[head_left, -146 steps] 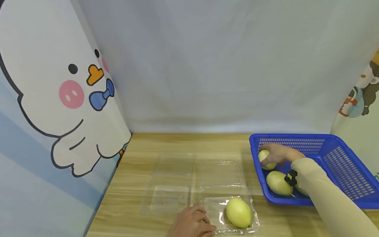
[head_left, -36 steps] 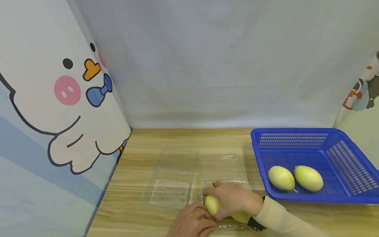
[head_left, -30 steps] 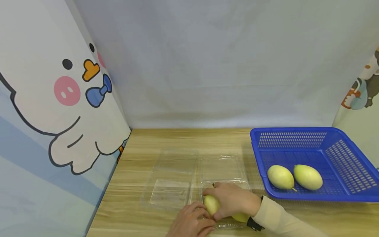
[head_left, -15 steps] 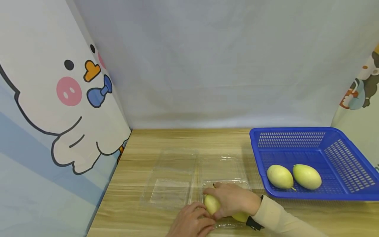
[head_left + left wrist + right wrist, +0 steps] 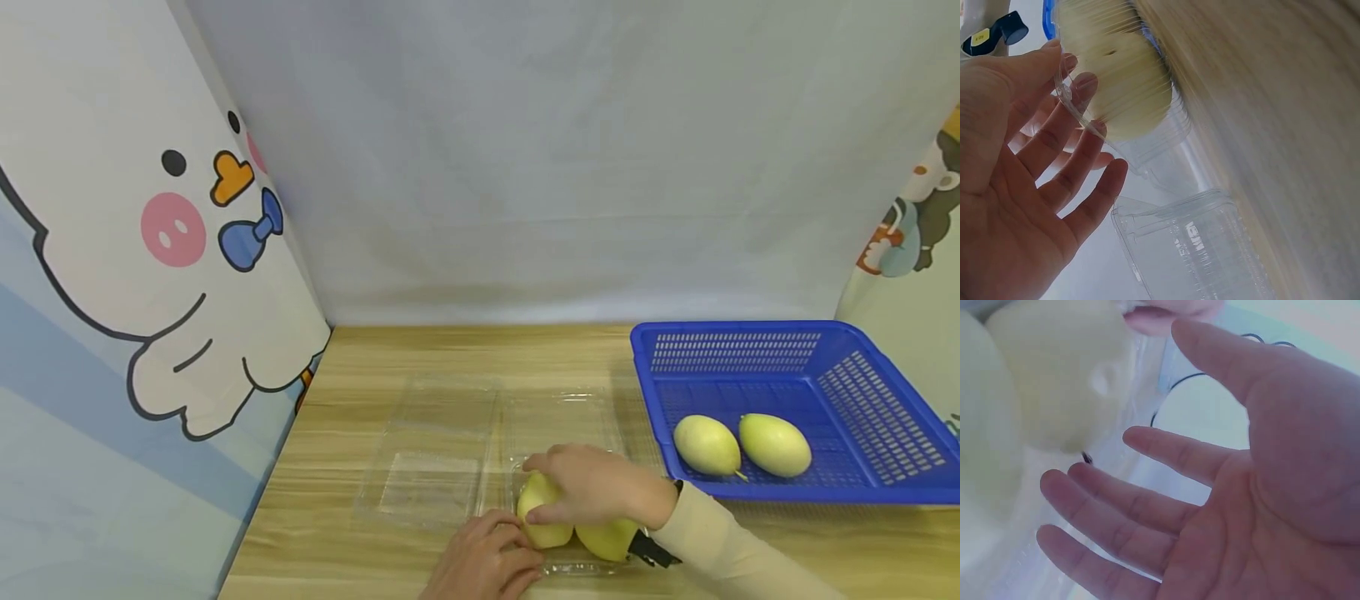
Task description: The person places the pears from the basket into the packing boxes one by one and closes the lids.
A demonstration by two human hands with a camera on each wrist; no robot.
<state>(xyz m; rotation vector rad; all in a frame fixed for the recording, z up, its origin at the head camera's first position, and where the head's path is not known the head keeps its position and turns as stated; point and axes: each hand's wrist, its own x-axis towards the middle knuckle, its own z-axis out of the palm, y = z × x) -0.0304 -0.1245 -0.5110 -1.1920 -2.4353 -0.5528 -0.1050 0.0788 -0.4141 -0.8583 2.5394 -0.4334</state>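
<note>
In the head view, two pale yellow melons, the left one [image 5: 553, 535] and the right one [image 5: 604, 540], lie side by side in a clear plastic clamshell box [image 5: 581, 569] with its lid folded back. My right hand [image 5: 600, 483] hovers over them; the right wrist view shows its fingers spread, apart from the melon [image 5: 1063, 375]. At the box's left edge is my left hand [image 5: 483, 560]. Its fingertips touch the clear wall near the rim in the left wrist view, fingers lightly bent, with a melon [image 5: 1125, 87] visible through the plastic.
A second clear clamshell box [image 5: 431, 487] lies opened out on the wooden table [image 5: 300, 533], left of the first. To the right stands a blue basket [image 5: 750, 327] with two more melons [image 5: 775, 446]. A pale curtain [image 5: 487, 167] hangs behind the table.
From the basket, my right hand has carried a melon into the box beside the first one. Just now it has let go and lifted slightly. My left hand stays at the box's edge.
</note>
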